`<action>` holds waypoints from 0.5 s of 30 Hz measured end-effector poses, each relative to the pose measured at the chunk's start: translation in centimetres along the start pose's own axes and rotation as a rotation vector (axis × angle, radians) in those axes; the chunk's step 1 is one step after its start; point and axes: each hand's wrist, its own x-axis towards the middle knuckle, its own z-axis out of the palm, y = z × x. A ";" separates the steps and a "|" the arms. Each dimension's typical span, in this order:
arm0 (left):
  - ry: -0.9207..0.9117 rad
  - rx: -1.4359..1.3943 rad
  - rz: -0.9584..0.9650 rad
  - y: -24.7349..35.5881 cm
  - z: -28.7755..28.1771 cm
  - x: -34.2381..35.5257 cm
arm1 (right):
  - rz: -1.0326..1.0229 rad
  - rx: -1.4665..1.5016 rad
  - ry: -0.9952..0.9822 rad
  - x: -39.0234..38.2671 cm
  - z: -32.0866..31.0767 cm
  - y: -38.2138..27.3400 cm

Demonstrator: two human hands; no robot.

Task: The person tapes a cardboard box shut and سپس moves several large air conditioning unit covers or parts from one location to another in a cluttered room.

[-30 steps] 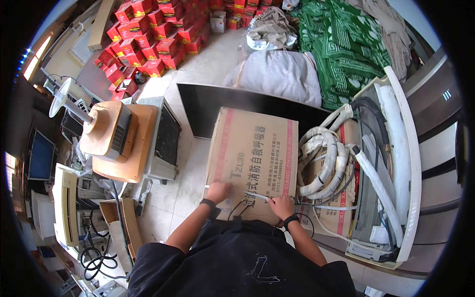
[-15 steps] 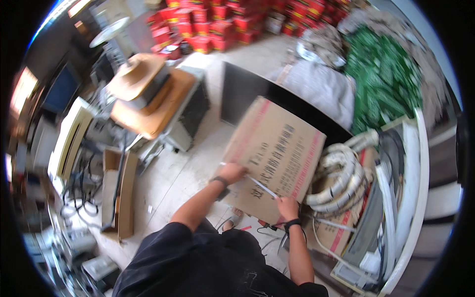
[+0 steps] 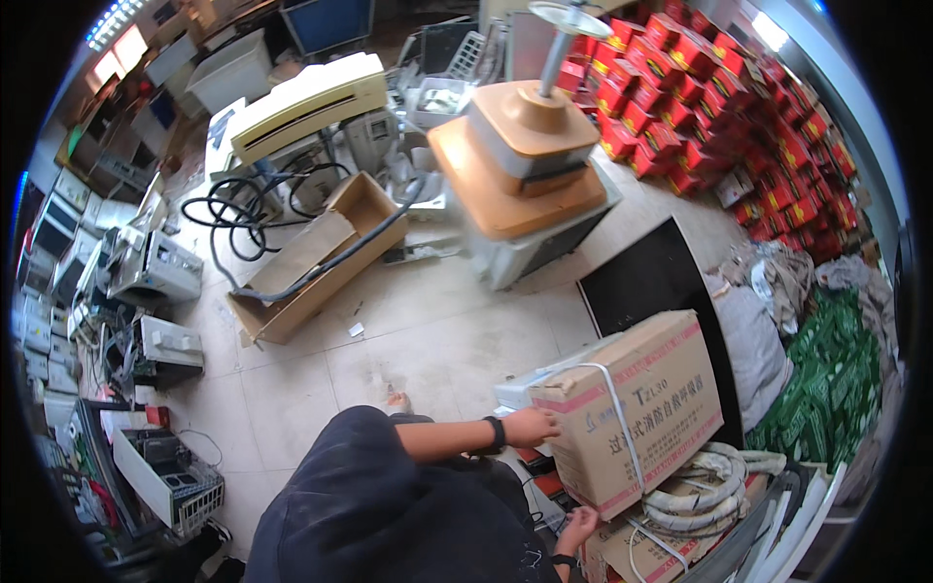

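Note:
A brown cardboard carton (image 3: 671, 389) with pink tape bands and a white strap (image 3: 622, 428) around it stands upright at the right, leaning toward a black flat panel (image 3: 646, 282). My left hand (image 3: 532, 428) is beside the carton's left face, its fingers loosely extended at the cardboard; whether they touch it is unclear. Close to the bottom front corner is my right hand (image 3: 580, 530), fingers loosely bent and apart, with nothing visible in it. Coiled white-wrapped tubing (image 3: 695, 500) lies against the carton's right side, on another strapped carton (image 3: 622, 554).
A long open cardboard box (image 3: 321, 262) with a dark hose sits ahead left. Beyond stands an orange-topped machine (image 3: 530, 146). Red boxes (image 3: 700, 107) are piled at far right, near green sacking (image 3: 826, 379). Appliance casings (image 3: 160, 350) line the left.
The carton has gone from tilted in my hands to standing at my right. Both hands have let go of the strap. My view has swung left.

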 end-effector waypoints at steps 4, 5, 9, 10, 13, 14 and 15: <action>-0.242 0.064 -0.375 -8.2 1.0 -16.3 | 0.037 -0.229 -0.386 -4.0 5.6 1.7; -0.326 0.055 -0.464 -9.9 0.0 -20.2 | 0.050 -0.231 -0.466 -4.6 7.4 1.6; -0.362 -0.025 -0.966 -15.1 -3.5 -36.3 | -0.114 -0.411 -0.777 -5.1 17.0 -2.2; -0.334 0.030 -1.033 -16.2 -2.8 -41.9 | -0.150 -0.450 -0.844 -6.2 20.5 -5.9; -0.184 -0.090 -1.224 -17.2 -6.4 -48.2 | -0.326 -0.592 -0.884 -6.1 25.6 -10.0; -0.053 -0.141 -1.278 -17.4 -6.4 -50.9 | -0.226 -0.535 -0.930 -6.0 27.5 -10.7; 0.076 -0.197 -1.319 -17.3 -6.3 -52.7 | -0.120 -0.486 -0.964 -5.4 28.9 -10.9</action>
